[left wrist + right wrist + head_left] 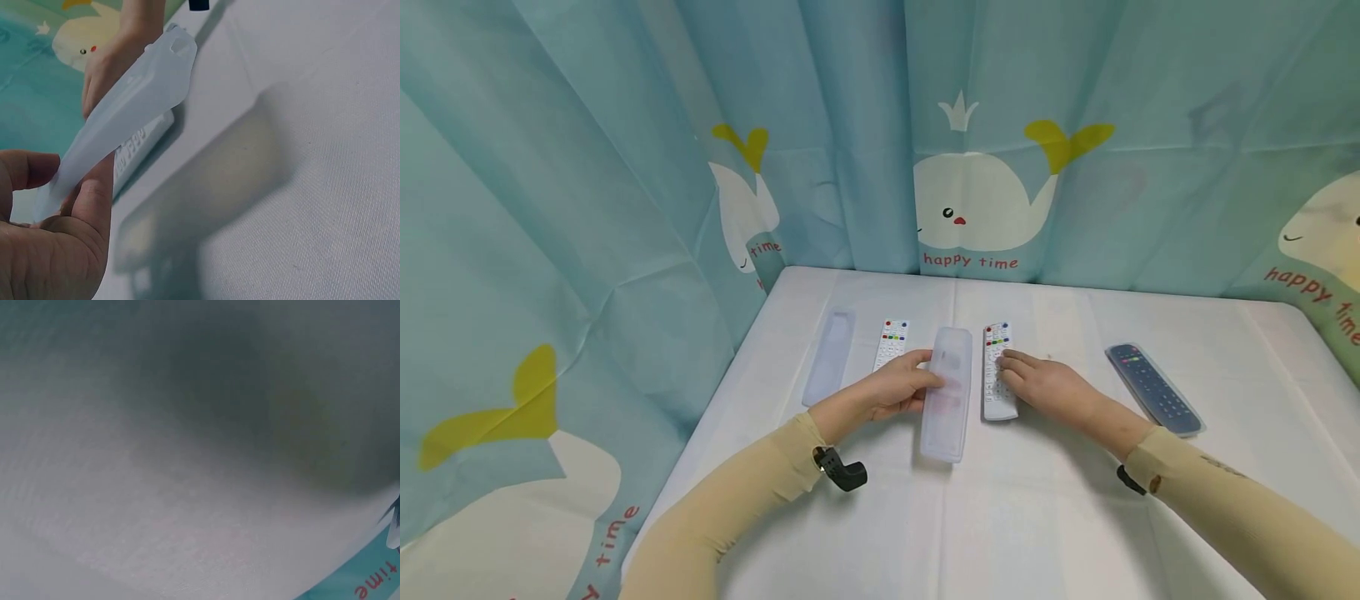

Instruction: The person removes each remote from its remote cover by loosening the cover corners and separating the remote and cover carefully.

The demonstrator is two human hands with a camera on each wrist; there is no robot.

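Note:
My left hand (904,385) pinches a translucent remote control cover (950,396), thumb on its near face and fingers behind it. In the left wrist view, the cover (140,87) is tilted and raised over the table, its shadow below. Just right of the cover lies a white remote control (998,400) with coloured buttons near its top. My right hand (1048,385) grips this remote by its right edge, fingertips over the buttons. The right wrist view shows only blurred white cloth and some curtain, no hand.
A second white remote (892,340) lies behind my left hand, partly hidden by it. Another translucent cover (829,358) lies at the table's left. On the right is a dark remote (1153,389) in a clear cover. Blue whale-print curtain (850,125) borders the white table (1037,517).

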